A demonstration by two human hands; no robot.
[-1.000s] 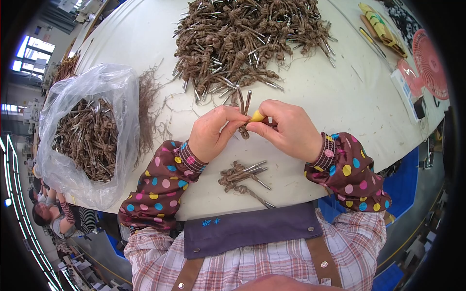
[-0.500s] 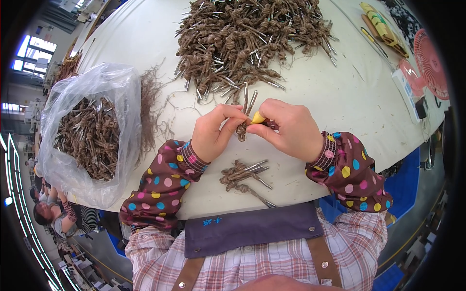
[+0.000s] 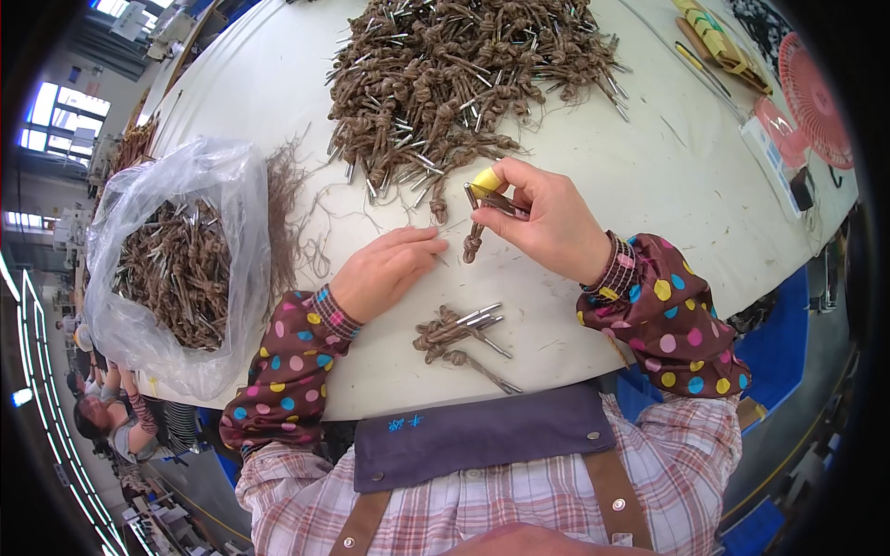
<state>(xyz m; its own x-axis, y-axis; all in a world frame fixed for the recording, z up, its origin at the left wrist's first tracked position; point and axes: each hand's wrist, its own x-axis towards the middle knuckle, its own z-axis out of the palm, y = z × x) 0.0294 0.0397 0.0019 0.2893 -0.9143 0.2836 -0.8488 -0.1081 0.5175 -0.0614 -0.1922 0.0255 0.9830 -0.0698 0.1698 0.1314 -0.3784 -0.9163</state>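
My right hand [image 3: 554, 222] pinches a brown knotted cord [image 3: 473, 243] with metal tips, its knot hanging down over the table. A yellow covering [image 3: 485, 182] wraps that hand's index fingertip. Within the same grip lies a small dark tool [image 3: 505, 202], partly hidden by the fingers; its kind is unclear. My left hand [image 3: 385, 267] lies flat on the tabletop, fingers stretched out and holding nothing visible. Just beyond its fingertips is another knotted cord [image 3: 438, 206], at the near edge of a big heap of knotted cords [image 3: 464, 83]. A smaller bunch [image 3: 452, 332] lies nearer to me.
At left stands a clear plastic bag [image 3: 248, 269] full of knotted cords [image 3: 176, 278], with loose brown threads [image 3: 283, 208] beside it. A pink fan [image 3: 814, 102] and a yellow-wrapped bundle [image 3: 718, 37] sit far right. Another person [image 3: 116, 417] is at the far left.
My left hand has let go of the knotted cord and moved down-left onto the table. My right hand still holds the cord, now turned with the dark tool showing more.
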